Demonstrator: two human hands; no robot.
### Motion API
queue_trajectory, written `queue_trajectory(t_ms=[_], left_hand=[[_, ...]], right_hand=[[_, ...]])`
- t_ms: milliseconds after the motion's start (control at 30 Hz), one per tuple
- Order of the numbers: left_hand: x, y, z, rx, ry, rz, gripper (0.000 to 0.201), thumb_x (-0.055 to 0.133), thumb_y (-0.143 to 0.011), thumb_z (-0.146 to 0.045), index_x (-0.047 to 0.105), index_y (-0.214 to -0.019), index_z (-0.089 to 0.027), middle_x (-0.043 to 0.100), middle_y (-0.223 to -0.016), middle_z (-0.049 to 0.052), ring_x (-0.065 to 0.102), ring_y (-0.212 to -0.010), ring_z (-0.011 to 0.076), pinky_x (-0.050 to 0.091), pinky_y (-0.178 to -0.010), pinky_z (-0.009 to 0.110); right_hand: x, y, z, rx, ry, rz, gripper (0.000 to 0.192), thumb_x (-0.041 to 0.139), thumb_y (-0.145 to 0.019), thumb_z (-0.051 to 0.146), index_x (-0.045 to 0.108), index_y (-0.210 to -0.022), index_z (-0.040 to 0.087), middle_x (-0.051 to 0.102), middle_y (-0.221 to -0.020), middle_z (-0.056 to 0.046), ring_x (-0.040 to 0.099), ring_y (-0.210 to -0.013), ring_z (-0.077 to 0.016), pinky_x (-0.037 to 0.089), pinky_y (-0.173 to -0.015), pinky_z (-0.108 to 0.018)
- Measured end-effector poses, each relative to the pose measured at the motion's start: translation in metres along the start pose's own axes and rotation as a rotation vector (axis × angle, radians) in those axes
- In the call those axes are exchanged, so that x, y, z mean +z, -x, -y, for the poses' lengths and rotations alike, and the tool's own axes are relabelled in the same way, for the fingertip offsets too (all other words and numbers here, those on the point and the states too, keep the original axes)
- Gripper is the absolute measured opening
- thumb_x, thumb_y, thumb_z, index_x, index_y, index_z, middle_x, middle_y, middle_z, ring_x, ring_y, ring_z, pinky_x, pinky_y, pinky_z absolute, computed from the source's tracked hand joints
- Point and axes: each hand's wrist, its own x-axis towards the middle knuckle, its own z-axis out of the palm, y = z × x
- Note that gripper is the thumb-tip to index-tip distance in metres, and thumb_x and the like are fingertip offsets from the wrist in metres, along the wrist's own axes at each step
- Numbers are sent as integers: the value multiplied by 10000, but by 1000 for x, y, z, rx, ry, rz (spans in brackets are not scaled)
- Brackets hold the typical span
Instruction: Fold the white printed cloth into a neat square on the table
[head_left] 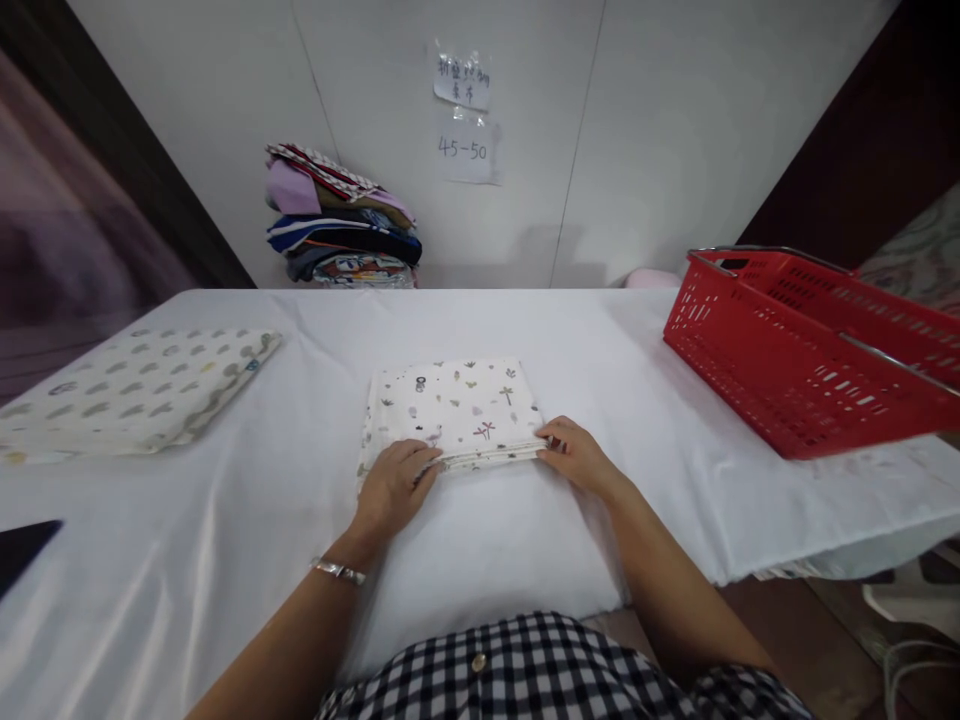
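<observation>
A folded white cloth (457,405) printed with small plants and animals lies on the white-covered table (480,540) in front of me. At its near left corner my left hand (397,480) grips the layered edge, thumb below and fingers on top. My right hand (576,452) pinches the near right corner of the same cloth between thumb and fingers. Several folded layers show along the near edge between the two hands.
Another folded cloth (142,385) with grey-green cloud-like prints lies at the left. A red plastic basket (810,360) stands on the right. Behind the table rises a stack of folded fabrics (345,220), and paper signs (465,145) hang on the wall. A dark flat object (26,550) lies at the left edge.
</observation>
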Motion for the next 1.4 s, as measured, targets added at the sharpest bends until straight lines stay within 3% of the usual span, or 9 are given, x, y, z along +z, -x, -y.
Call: queue_trajectory(t_ms=[300,767,1000,1200,1400], left_hand=[[4,1,6,8,-5,-11,189,495,-862,-292,635,-963,-216,636,-911,59,579,-874,198,485,-768,352],[3,1,7,24,-21,12,194,504,-862,-300,632,-972,-205,632,-920,54,577,-872,184,480,-765,319],[2,0,7,44,6,7,190,505,-864,-284,644,-957,-193,631,-903,60,571,-855,179,482,-753,322],[1,-2,5,57,13,2,189,497,-866,-284,650,-926,-192,631,-874,56,566,-828,177,480,-728,322],[1,-2,3,65,17,-20,177,497,-867,-279,650,-914,-203,626,-854,48,560,-815,174,477,-724,322]], right_hand=[[-2,5,-7,72,-41,4,250,589,-766,323,617,-993,224,599,-815,1,508,-658,-128,421,-624,-279],[4,3,5,-27,162,-125,182,490,-784,191,613,-912,231,588,-819,10,524,-691,-122,392,-661,-258],[5,3,7,8,265,-78,166,469,-794,209,585,-909,233,615,-873,8,529,-703,-128,371,-657,-252],[5,3,7,87,236,2,161,459,-796,232,556,-923,241,590,-690,38,501,-608,-126,330,-574,-235],[6,4,6,35,216,-15,169,473,-803,262,547,-954,246,570,-662,51,490,-584,-118,329,-574,-230]])
